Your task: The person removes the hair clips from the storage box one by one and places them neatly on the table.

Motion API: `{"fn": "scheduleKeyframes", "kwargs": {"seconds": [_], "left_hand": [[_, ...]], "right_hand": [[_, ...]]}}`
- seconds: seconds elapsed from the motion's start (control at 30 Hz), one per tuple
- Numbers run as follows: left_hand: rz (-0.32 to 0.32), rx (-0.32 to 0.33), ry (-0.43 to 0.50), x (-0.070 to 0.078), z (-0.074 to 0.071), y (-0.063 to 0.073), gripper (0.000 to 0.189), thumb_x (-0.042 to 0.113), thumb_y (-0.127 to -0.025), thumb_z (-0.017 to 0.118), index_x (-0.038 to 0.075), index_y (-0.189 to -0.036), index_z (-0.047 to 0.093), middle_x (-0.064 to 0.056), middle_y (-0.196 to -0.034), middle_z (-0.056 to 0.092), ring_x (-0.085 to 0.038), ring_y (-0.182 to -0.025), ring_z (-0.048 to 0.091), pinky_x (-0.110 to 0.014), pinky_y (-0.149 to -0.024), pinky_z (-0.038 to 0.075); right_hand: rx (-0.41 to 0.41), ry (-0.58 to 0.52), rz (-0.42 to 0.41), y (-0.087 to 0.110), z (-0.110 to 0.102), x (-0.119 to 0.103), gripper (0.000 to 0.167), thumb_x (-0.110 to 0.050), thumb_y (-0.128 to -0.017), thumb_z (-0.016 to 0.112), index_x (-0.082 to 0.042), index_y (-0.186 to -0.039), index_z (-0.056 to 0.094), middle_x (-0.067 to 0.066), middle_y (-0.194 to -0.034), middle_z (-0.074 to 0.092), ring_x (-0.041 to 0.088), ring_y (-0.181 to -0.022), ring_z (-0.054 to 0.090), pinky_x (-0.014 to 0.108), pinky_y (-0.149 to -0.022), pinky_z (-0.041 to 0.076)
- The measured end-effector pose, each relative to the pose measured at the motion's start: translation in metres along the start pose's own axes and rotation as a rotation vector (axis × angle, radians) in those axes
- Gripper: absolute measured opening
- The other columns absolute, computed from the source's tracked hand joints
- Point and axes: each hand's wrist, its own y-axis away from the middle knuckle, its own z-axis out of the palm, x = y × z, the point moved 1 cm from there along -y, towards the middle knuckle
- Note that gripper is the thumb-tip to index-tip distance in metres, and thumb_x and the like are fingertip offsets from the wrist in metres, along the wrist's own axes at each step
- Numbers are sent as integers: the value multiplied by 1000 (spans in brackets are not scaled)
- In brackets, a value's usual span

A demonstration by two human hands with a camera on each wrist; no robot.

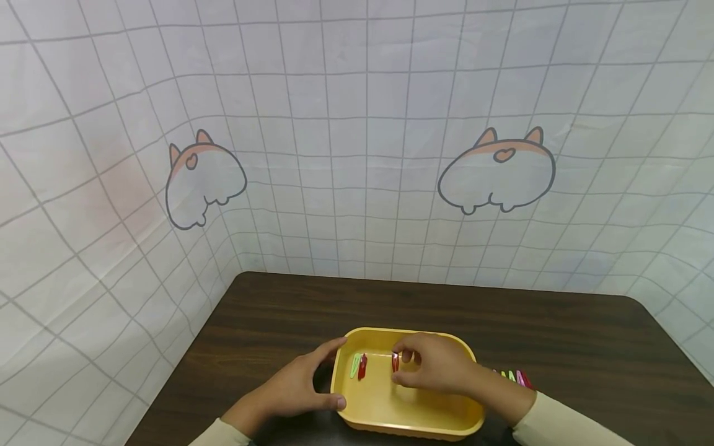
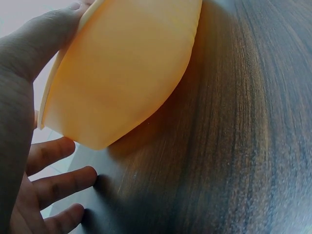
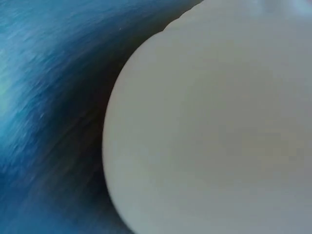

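Observation:
A yellow plastic basin (image 1: 379, 406) stands on the table. My left hand (image 1: 295, 387) holds its left end, thumb and index finger on the rim. In the left wrist view the other fingers (image 2: 63, 187) spread below the basin's outer wall (image 2: 126, 73). Inside, at the left, lie a green hair clip (image 1: 354, 365) and a red hair clip (image 1: 362, 367), side by side. Another red hair clip (image 1: 395, 361) is between the thumb and index fingertips of my right hand (image 1: 437, 362), which pinches it over the basin floor. A pale, rounded surface (image 3: 209, 122) fills much of the right wrist view.
Several more hair clips (image 1: 512, 375), yellow, green, pink and red, lie on the dark wooden table (image 1: 312, 303) right of the basin, partly hidden by my right forearm. A white gridded curtain (image 1: 346, 186) hangs behind and beside the table.

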Motion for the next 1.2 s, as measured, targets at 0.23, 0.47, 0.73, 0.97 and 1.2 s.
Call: {"fn": "scheduleKeyframes", "kwargs": {"seconds": [0.23,0.47,0.73,0.97,1.2], "left_hand": [[4,4,1,-1,-1,0,100,58,-82,80,33,-162,25,6,-136,61,-21,-130,54,-62,-108,37],[1,1,6,-1,-1,0,99,55,-83,81,34,-162,26,6,-135,61,-21,-129,54,-62,-108,37],[9,-1,8,-1,-1,0,100,58,-83,80,32,-163,25,5,-138,60,-21,-131,53,-62,-108,37],[8,-4,16,-2,-1,0,98,55,-84,80,33,-162,25,4,-139,60,-21,-132,53,-62,-109,36],[30,-7,12,-4,-1,0,98,53,-84,81,32,-162,26,4,-138,61,-20,-131,53,-61,-108,37]], "right_hand": [[29,46,-4,9,-9,3,38,-49,-84,82,-24,-111,73,-15,-92,62,8,-82,57,28,-69,48],[8,52,-22,15,-18,6,42,-49,-85,82,-22,-116,74,-13,-98,66,8,-89,61,30,-72,51],[26,64,-34,24,-27,10,40,-46,-84,83,-22,-114,74,-13,-99,67,9,-90,61,31,-73,52],[51,84,-21,35,-31,19,40,-44,-84,84,-21,-115,74,-15,-97,65,6,-89,59,31,-74,53],[69,83,-27,44,-35,20,41,-48,-84,83,-22,-114,73,-13,-98,64,8,-91,59,32,-79,54]]}}
